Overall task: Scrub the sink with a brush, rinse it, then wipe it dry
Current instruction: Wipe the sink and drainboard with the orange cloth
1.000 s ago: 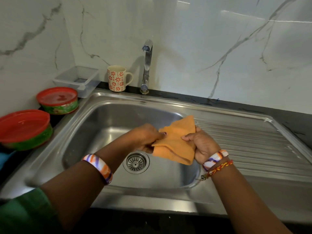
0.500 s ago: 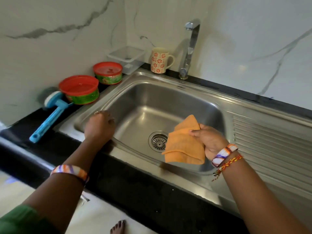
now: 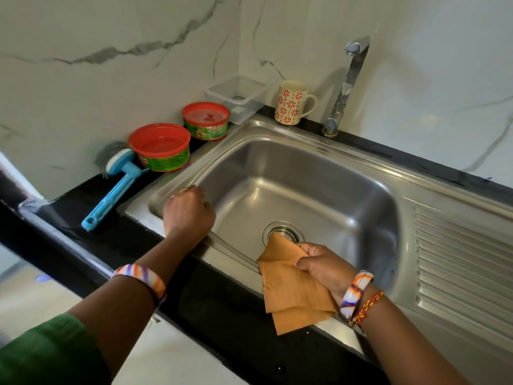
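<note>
A: Right hand [image 3: 323, 266] first: fingers and thumb are pinched on a folded orange cloth [image 3: 294, 290], which hangs over the near rim of the stainless-steel sink [image 3: 319, 173]. Its top corner points toward the round metal drain strainer [image 3: 283, 232] and its lower corners droop past the front edge of the black worktop [image 3: 222, 295].

B: And the left hand [image 3: 188, 212]?

A: Curled on the sink's near left corner, knuckles up, fingers bent over the rim. I see nothing in it; whether it truly grips the edge, I cannot tell.

B: Where's the scrubber?

A: The blue long-handled brush with the round white head [image 3: 116, 187] lies on the worktop left of the sink, head against the marble wall, handle angled toward the front edge. Nobody is touching it.

B: What else is back there?

A: Two red-lidded green tubs [image 3: 161, 147] just beside the brush head, one behind the other. Then a clear plastic box [image 3: 236, 97] in the corner, a cream mug with red flowers [image 3: 291, 102] and the chrome tap [image 3: 347, 84] standing at the sink's back edge. Striped bangles on both wrists, plus a red and yellow thread band on the right.
</note>
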{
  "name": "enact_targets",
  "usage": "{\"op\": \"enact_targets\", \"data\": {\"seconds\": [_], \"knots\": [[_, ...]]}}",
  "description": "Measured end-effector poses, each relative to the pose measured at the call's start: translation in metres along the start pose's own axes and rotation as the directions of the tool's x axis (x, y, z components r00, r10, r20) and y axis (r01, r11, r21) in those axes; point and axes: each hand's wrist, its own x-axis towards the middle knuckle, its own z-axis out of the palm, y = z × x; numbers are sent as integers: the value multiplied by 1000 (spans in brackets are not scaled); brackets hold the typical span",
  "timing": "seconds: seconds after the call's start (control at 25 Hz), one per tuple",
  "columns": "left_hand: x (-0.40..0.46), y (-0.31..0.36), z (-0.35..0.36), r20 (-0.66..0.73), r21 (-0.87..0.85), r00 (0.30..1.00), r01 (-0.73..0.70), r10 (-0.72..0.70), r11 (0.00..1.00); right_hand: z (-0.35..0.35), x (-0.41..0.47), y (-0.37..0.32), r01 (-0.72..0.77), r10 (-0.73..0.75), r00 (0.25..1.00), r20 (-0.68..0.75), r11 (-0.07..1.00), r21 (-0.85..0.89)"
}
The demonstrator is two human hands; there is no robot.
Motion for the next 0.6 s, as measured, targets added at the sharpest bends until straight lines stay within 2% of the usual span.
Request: {"op": "enact_targets", "data": {"seconds": [0.16, 0.36, 0.44, 0.52, 0.56, 0.6], "knots": [[2, -2, 2, 13, 39, 998, -58, 57, 998, 3, 5, 2, -45, 45, 999, 2, 999, -1], [5, -7, 3, 39, -52, 999, -21, 23, 998, -5, 9, 10, -85, 81, 996, 26, 965, 248], [15, -2, -1, 61, -23, 998, -34, 36, 999, -19, 12, 4, -41, 75, 994, -82, 933, 357], [34, 0, -4, 65, 45, 992, -107, 104, 993, -40, 28, -10, 137, -27, 951, -308, 930, 341], [43, -2, -5, 83, 75, 987, -144, 138, 987, -49, 41, -18, 207, -106, 892, -439, 960, 189], [51, -5, -6, 109, 87, 981, -172, 162, 981, -52, 57, -31, 241, -214, 840, -498, 970, -11]]}}
